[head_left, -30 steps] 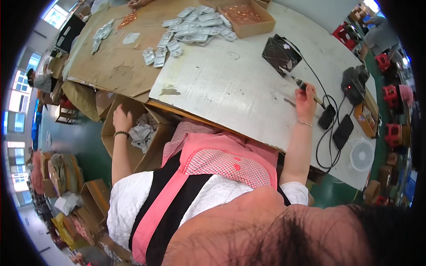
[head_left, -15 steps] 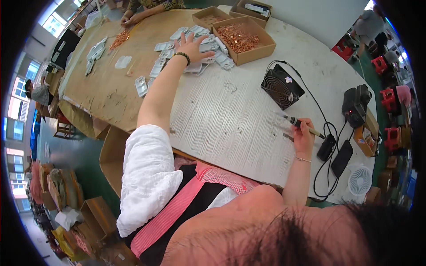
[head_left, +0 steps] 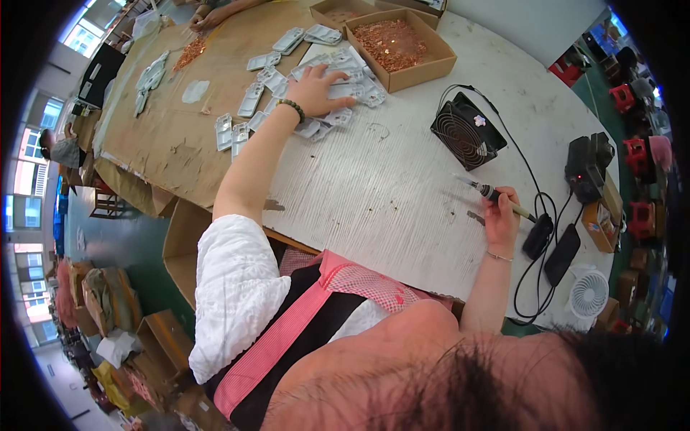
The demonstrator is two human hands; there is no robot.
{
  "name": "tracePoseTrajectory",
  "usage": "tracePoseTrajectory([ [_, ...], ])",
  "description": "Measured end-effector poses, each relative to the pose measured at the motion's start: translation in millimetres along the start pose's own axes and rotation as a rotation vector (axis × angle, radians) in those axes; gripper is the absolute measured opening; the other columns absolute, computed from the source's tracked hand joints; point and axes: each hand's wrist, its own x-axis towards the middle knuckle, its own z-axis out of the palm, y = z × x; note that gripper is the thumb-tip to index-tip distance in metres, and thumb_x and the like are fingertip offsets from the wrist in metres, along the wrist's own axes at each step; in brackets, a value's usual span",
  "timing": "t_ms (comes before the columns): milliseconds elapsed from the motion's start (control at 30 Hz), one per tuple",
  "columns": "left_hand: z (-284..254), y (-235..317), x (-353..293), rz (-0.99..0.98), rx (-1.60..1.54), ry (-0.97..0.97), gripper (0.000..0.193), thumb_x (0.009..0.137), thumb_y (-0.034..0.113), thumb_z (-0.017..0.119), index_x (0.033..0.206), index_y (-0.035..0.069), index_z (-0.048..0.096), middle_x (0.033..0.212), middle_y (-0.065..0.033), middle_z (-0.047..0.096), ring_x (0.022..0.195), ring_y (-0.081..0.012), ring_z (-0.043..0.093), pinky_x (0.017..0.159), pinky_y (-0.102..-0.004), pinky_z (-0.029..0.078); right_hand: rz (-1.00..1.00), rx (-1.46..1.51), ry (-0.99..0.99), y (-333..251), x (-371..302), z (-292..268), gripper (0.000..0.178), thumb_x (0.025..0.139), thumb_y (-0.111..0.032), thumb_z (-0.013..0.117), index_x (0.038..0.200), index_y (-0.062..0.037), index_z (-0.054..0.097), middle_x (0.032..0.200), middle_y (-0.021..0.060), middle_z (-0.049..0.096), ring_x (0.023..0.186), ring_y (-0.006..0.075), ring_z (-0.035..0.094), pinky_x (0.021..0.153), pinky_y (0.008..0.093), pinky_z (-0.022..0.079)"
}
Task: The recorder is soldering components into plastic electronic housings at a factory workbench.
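My left hand [head_left: 316, 93] lies palm down, fingers stretched out, on a loose pile of white plastic trays or housings [head_left: 287, 42], some of which it hides. Against the pile's right side stands a cardboard box [head_left: 422, 70] with many small copper-coloured pieces [head_left: 388, 44] in it. Over the right part of the table, my right hand [head_left: 502, 219] is closed around the handle of a soldering iron [head_left: 487, 192]. The iron's tip points up and left, toward the middle of the table.
A black fan [head_left: 467, 136] sits beyond the iron, its cable trailing on the table [head_left: 359, 194]. A black device [head_left: 588, 167], a black adapter [head_left: 562, 255] and a small white fan [head_left: 588, 293] stand at the right. Across the table, another person's hands [head_left: 205, 18] are near copper pieces [head_left: 189, 54].
My left hand has come down and nearer to me, its fingers less widely spread, and trays under it have shifted. My right hand still holds the soldering iron. The view has moved slightly.
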Motion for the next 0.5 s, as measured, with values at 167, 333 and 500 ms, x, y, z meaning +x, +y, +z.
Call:
tracePoseTrajectory([
  [167, -6, 11, -31, 0.117, 0.021, 0.036, 0.063, 0.07, 0.065, 0.053, 0.123, 0.032, 0.044, 0.137, -0.0109, 0.031, 0.127, -0.029, 0.028, 0.096, -0.064, 0.019, -0.007, 0.032, -0.042, 0, -1, -2, 0.014, 0.085, -0.014, 0.058, 0.091, -0.0019, 0.054, 0.076, 0.0054, 0.058, 0.064, 0.01, 0.052, 0.053, 0.0201, 0.04],
  [333, -4, 31, -48, 0.253, 0.108, 0.201, 0.048, 0.078, 0.046, 0.057, 0.12, 0.023, 0.048, 0.131, -0.0073, 0.04, 0.122, -0.0229, 0.037, 0.098, -0.0588, 0.018, -0.072, -0.009, 0.047, -1, -6, 4, 0.013, 0.084, -0.014, 0.059, 0.09, -0.0022, 0.056, 0.074, 0.0052, 0.058, 0.06, 0.0085, 0.051, 0.05, 0.0188, 0.038],
  [500, -25, 52, -97, 0.392, -0.017, 0.225, 0.03, 0.081, 0.028, 0.06, 0.109, 0.019, 0.055, 0.123, -0.0051, 0.047, 0.111, -0.0203, 0.047, 0.1, -0.05, 0.023, 0.241, -0.217, 0.146, -9, -9, 16, 0.018, 0.081, -0.017, 0.063, 0.09, -0.0021, 0.06, 0.068, 0.0053, 0.06, 0.05, 0.0055, 0.048, 0.041, 0.0161, 0.032],
])
